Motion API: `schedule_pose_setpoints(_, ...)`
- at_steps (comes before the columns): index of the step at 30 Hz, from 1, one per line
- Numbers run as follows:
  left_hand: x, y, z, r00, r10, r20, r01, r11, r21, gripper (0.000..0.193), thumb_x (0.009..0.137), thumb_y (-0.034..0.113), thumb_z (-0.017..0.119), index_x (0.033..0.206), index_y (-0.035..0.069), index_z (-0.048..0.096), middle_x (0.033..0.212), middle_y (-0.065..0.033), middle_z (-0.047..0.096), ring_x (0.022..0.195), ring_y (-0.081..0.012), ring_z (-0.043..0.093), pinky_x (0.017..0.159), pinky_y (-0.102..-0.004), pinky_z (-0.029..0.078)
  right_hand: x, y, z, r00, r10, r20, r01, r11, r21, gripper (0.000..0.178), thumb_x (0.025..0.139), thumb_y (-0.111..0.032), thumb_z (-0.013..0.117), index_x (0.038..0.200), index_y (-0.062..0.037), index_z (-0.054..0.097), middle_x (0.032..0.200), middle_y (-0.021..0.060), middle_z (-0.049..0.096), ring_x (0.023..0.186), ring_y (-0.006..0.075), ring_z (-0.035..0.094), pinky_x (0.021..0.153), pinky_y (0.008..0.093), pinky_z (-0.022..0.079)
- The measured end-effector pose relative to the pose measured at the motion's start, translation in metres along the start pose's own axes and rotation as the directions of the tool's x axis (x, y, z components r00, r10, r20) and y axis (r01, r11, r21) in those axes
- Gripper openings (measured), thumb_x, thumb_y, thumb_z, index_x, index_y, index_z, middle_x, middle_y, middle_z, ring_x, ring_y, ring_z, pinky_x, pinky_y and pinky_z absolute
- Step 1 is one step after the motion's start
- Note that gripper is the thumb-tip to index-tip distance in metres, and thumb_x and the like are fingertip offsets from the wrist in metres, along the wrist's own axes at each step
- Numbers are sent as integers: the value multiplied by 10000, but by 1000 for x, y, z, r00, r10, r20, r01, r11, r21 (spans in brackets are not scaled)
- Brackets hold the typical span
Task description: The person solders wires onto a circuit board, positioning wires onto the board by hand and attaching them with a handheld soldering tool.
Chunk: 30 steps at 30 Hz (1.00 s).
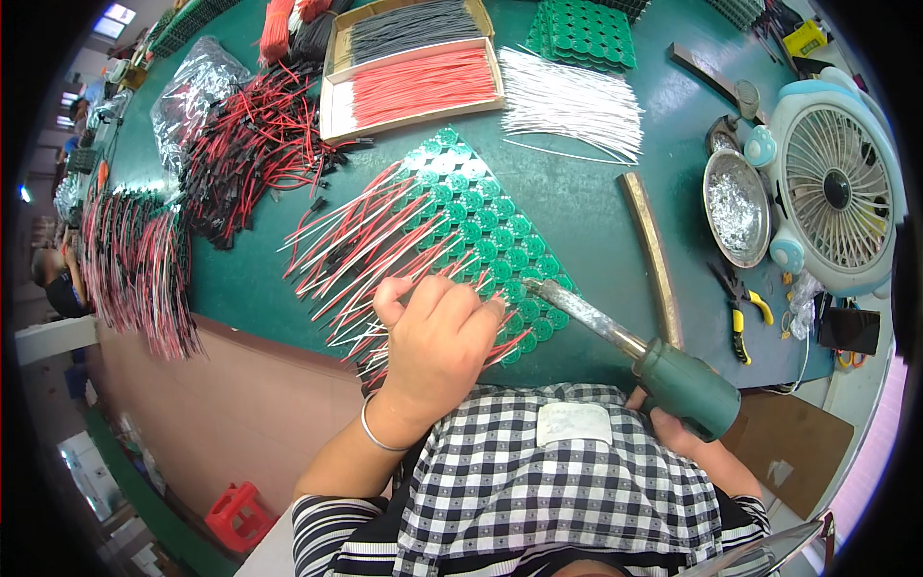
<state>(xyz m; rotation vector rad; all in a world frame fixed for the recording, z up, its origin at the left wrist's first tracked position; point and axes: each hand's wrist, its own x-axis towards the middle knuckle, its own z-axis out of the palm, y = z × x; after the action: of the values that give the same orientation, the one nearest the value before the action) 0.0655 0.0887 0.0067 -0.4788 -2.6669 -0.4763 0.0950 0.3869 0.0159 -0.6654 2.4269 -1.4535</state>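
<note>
A green grid of round battery cells [481, 216] lies on the dark green table, with red and white wires [351, 240] fanned out from its left side. My left hand [433, 341] rests on the near edge of the grid, fingers curled and pinching wires there. My right hand [673, 428] is mostly hidden behind the green handle of a soldering iron [673, 370] that it grips. The iron's metal shaft points left, its tip at the cells just right of my left fingers.
A cardboard box of red and dark wires [413, 82] and a bundle of white wires [572, 101] lie at the back. Black-and-red connector leads [245, 149] pile at the left. A small white fan [836, 188], metal dish [735, 207], metal bar [654, 255] and yellow-handled cutters [740, 313] sit at the right.
</note>
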Motion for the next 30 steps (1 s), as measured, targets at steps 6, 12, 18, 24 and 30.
schedule_pose_setpoints(6,0,0,0,1000,16,2,-16,1000,7,145,685,84,737,806,152,694,723,43,519,766,-144,531,847,-396,283,-26,12,11,984,138,-109,-114,973,198,162,804,-91,607,944,-19,647,678,47,650,627,202,644,648,328,511)
schedule_pose_setpoints(12,-1,1,1,999,27,-26,-27,1000,12,149,683,85,743,808,150,693,728,41,524,779,-154,534,846,-399,284,-22,11,10,995,10,-99,3,992,129,172,771,-27,620,941,-11,639,719,61,656,626,201,647,635,318,520)
schedule_pose_setpoints(18,-3,8,-3,998,20,-56,-19,1000,20,143,691,96,735,816,153,695,718,48,516,783,-146,534,847,-404,278,-14,10,3,990,-131,-51,130,991,-32,170,737,15,637,904,-18,646,776,79,663,648,220,653,617,317,519)
schedule_pose_setpoints(24,-10,17,-1,998,41,-38,-40,999,34,129,691,113,728,805,164,695,686,55,496,769,-132,531,850,-404,277,-14,10,3,984,-165,-61,161,985,-53,172,728,15,642,893,-29,659,804,87,670,679,242,655,632,329,516)
schedule_pose_setpoints(30,-10,16,2,999,43,-29,-42,999,34,131,688,106,724,802,165,697,682,49,488,762,-134,526,845,-400,283,-16,9,5,997,-59,-46,59,998,1,188,726,-60,632,910,-29,656,792,67,674,702,226,647,686,337,504)
